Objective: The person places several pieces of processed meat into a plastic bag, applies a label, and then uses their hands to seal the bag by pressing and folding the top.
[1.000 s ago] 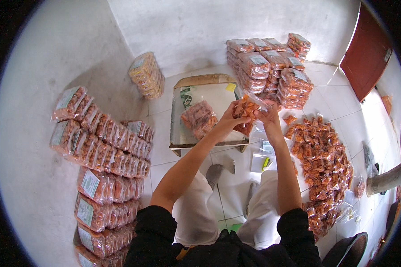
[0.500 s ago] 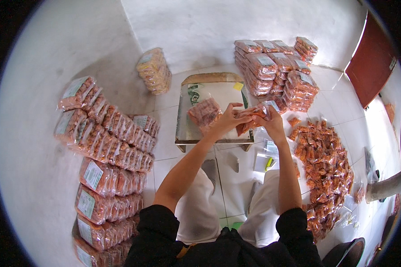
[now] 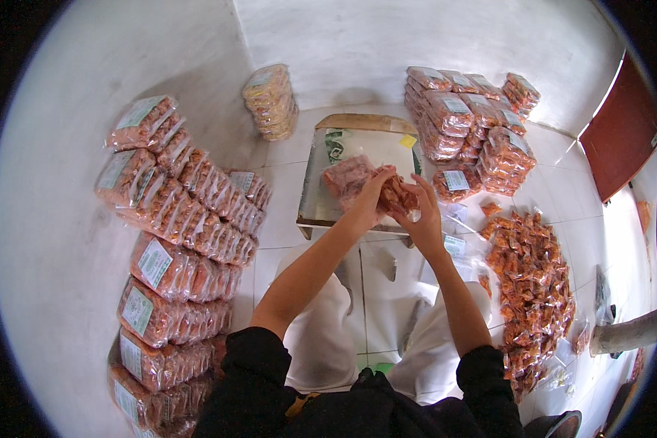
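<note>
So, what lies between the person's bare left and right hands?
The head view shows a clear plastic bag of reddish-orange contents, held by left hand and right hand.

White walls meet at upper left above white floor tiles; a low wood-rimmed table stands near centre, a reddish-brown door upper right, bright light below.

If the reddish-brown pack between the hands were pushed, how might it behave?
The pack would probably give rather than stay stiff, as its surface looks lumpy and creased. Its shiny film may be slippery, though the left hand and right hand hold it from both sides. Its uneven shape makes rolling unlikely.
</note>
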Demonstrator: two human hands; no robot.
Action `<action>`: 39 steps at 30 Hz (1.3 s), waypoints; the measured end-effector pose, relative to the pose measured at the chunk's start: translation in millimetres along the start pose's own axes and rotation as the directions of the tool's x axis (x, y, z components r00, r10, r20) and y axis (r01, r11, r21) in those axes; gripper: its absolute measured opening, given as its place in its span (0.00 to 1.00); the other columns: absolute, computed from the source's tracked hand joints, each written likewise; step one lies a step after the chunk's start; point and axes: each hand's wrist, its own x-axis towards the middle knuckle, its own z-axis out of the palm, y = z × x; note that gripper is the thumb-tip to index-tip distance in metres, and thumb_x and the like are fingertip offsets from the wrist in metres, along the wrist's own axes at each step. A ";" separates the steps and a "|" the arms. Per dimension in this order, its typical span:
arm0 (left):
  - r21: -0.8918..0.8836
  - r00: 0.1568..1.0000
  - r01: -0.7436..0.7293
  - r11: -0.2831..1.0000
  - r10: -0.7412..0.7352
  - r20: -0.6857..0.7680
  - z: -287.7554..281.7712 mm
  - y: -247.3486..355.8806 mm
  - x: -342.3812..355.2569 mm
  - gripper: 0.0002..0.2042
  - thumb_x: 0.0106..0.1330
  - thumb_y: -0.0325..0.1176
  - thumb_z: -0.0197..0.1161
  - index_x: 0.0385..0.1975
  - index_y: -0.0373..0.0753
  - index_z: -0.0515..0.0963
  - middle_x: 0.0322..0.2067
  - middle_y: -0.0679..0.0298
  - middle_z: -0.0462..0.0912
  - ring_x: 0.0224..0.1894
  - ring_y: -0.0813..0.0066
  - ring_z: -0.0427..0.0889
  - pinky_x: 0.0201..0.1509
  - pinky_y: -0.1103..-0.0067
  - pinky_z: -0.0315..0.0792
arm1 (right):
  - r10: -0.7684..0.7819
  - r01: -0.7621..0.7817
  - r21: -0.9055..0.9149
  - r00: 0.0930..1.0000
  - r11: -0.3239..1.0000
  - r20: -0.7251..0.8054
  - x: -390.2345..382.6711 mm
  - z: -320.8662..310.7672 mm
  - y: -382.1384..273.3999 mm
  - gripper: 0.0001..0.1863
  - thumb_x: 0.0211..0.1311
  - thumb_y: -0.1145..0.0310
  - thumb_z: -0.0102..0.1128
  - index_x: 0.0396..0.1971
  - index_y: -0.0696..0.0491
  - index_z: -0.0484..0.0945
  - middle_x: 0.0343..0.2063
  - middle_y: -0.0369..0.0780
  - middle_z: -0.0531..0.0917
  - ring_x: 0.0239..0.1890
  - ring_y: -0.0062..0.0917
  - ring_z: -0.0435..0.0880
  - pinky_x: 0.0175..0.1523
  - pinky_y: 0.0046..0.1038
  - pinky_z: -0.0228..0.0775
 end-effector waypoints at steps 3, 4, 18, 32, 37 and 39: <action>0.006 0.993 0.119 0.993 -0.119 0.020 -9.9 2.8 -4.7 0.12 0.58 0.41 0.58 0.35 0.45 0.64 0.28 0.65 0.73 0.30 0.72 0.77 0.28 0.74 0.75 | 0.054 -0.060 0.121 0.997 0.991 0.051 -6.5 9.7 4.5 0.30 0.38 0.75 0.69 0.45 0.54 0.67 0.54 0.43 0.66 0.48 0.32 0.73 0.49 0.28 0.69; 0.032 0.992 0.128 0.991 -0.128 -0.004 -14.5 2.2 -5.7 0.12 0.58 0.44 0.58 0.33 0.46 0.65 0.28 0.65 0.74 0.31 0.72 0.77 0.29 0.74 0.75 | 0.094 -0.112 0.178 0.990 0.978 0.110 -8.1 12.2 1.1 0.31 0.39 0.76 0.67 0.48 0.53 0.65 0.56 0.44 0.63 0.51 0.33 0.70 0.51 0.29 0.68; 0.985 0.723 -0.118 0.127 0.691 -0.003 -138.4 -104.6 -7.4 0.40 0.49 0.49 0.64 0.58 0.39 0.52 0.55 0.53 0.55 0.56 0.57 0.57 0.58 0.62 0.51 | 0.562 -0.328 0.518 0.726 0.790 -0.397 -60.0 19.8 38.3 0.22 0.50 0.76 0.59 0.47 0.58 0.67 0.43 0.39 0.73 0.42 0.21 0.74 0.44 0.18 0.67; 0.878 0.832 0.247 -0.409 0.554 0.024 -139.0 -148.4 -36.5 0.39 0.46 0.32 0.62 0.61 0.45 0.52 0.61 0.54 0.48 0.64 0.53 0.44 0.62 0.53 0.43 | 0.934 -0.591 0.754 0.347 0.286 -0.083 -180.1 51.9 78.9 0.23 0.48 0.76 0.61 0.47 0.58 0.66 0.36 0.37 0.78 0.33 0.18 0.78 0.29 0.13 0.68; 0.918 0.787 0.156 -0.364 0.607 0.107 -142.0 -146.5 -37.6 0.22 0.63 0.36 0.47 0.59 0.49 0.59 0.60 0.54 0.53 0.63 0.54 0.49 0.61 0.56 0.45 | 0.884 -0.532 0.812 0.465 0.240 0.043 -161.7 49.9 61.6 0.25 0.49 0.75 0.61 0.49 0.58 0.65 0.40 0.38 0.76 0.37 0.18 0.75 0.35 0.17 0.67; 0.945 0.773 0.117 -0.306 0.625 0.106 -137.5 -143.7 -37.3 0.20 0.65 0.38 0.43 0.58 0.49 0.61 0.59 0.53 0.53 0.62 0.54 0.50 0.61 0.57 0.46 | 0.862 -0.532 0.808 0.503 0.253 0.061 -155.0 54.7 53.1 0.26 0.49 0.75 0.61 0.49 0.58 0.64 0.41 0.39 0.75 0.38 0.18 0.75 0.36 0.17 0.67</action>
